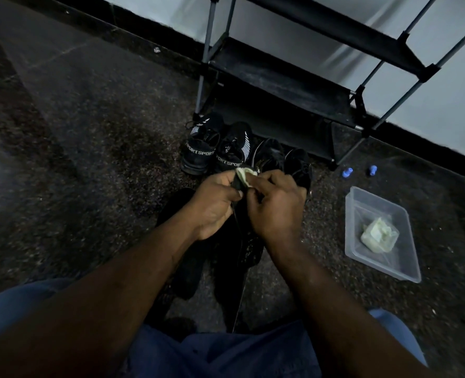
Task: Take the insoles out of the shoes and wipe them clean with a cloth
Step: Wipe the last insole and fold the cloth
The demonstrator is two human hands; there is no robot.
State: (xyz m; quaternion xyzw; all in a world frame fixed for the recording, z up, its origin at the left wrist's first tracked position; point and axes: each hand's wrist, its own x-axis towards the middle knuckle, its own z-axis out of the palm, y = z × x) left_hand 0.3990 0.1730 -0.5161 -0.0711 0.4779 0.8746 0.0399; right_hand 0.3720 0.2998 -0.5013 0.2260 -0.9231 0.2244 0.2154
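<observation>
Dimly, speckled floor (95, 126), perhaps stone; shoes (198, 151) before rack (280, 77).

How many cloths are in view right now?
2. One cloth is pinched by the right hand against the insole that the left hand grips. The second cloth lies crumpled in the clear tray on the floor, to the right. Others may be hidden.

two pairs of shoes (242, 152) sit mid-frame before the shoe rack (294, 85); a tub (405, 271) holding a cloth (379, 236) lies right.

Pale cloth (246, 177) pressed on a dark insole (249, 248), near black shoes (198, 152).
</observation>
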